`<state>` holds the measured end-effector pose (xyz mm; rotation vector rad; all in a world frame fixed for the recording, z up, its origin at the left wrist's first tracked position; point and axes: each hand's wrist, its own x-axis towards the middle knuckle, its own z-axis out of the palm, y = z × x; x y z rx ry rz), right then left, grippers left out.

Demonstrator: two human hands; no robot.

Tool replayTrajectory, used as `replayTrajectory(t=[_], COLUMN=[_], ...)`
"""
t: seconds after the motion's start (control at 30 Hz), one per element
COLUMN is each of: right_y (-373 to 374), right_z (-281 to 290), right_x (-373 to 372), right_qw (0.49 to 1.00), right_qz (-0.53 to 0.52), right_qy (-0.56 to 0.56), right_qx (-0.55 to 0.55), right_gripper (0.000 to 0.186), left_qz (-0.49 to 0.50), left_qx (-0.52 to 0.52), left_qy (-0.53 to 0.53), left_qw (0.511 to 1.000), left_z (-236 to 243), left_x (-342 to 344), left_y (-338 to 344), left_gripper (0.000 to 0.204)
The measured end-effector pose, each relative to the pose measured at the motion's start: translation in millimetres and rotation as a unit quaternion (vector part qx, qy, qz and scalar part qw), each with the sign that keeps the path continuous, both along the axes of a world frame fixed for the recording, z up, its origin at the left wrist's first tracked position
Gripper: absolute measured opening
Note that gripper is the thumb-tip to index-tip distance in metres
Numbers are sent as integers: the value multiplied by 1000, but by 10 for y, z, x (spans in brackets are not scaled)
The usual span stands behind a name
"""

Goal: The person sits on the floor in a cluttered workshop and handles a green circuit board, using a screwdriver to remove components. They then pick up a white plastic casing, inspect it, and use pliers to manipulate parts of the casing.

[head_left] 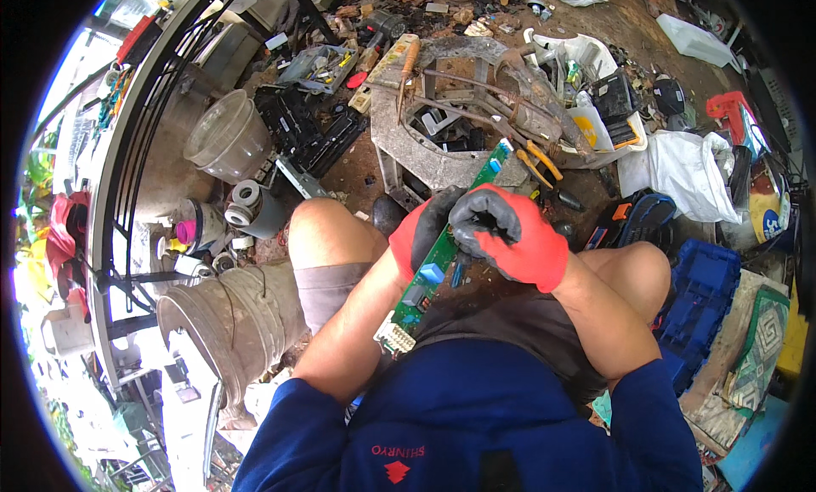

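A grey, weathered, ring-shaped frame (391, 147) stands beyond 2 bare knees (320, 216), and a blue, ridged plastic case (701, 296) lies to the right. Between the knees, a long, narrow green circuit board (486, 172) is held up at a slant. The red-and-black-gloved left hand (425, 228) grips its left edge; the right hand (520, 237), gloved alike, curls its fingers at the opposite edge, whether pinching anything I cannot tell. The step seems to be work at the board's middle; the next move likely calls for a firm left grip, clear of the small, blue, block-shaped component (433, 273)
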<state>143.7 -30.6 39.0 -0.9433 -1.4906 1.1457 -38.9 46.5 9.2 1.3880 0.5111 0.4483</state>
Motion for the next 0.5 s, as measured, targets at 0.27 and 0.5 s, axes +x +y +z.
replayTrajectory(t=[0.27, 0.5], right_y=[-8, 104], right_z=[299, 966], right_x=[90, 141], right_qw=[996, 987], right_qz=[-17, -50], right_qy=[82, -51], right_qx=[-7, 143], right_gripper=[29, 45], left_qz=[114, 148], left_qx=[405, 383], left_qy=[77, 71], left_qw=[904, 909], left_z=[122, 438], left_x=[-98, -134], left_y=[-124, -180], left_gripper=[68, 54])
